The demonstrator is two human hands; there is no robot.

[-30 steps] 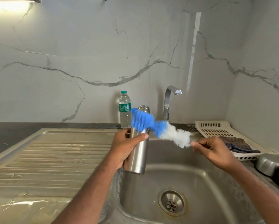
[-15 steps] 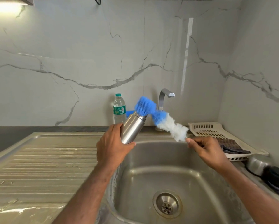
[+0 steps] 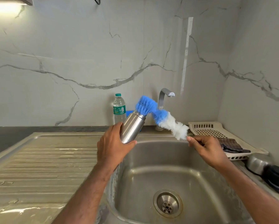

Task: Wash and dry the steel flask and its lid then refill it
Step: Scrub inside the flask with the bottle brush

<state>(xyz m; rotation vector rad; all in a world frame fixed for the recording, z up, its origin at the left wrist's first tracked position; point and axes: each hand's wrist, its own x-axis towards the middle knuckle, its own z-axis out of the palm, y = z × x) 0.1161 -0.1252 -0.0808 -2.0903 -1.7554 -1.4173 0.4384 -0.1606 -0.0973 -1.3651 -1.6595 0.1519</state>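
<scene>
1. I see a marble wall (image 3: 87, 54) behind everything, with grey lines on it.
2. The steel sink (image 3: 192, 180) is below my hands, and its ribbed drain board (image 3: 43, 160) lies on the left side.
3. A white tray (image 3: 206, 129) sits at the right of the sink with a dark cloth (image 3: 231, 145) in it.
4. The tap (image 3: 163, 97) stands at the back of the sink.
5. The brush (image 3: 159, 117) bends in the air. Its blue end is at the flask's open mouth and its white end points to my right hand.
6. My left hand (image 3: 112, 147) is wrapped around the bottom of the flask (image 3: 132, 126). I hold it up over the left edge of the sink, tipped to the right, with no lid on.
7. My right hand (image 3: 205, 148) is curled and pinches the brush handle just past the white end.
8. A water bottle (image 3: 119, 108) stands at the wall, just behind the flask.
</scene>
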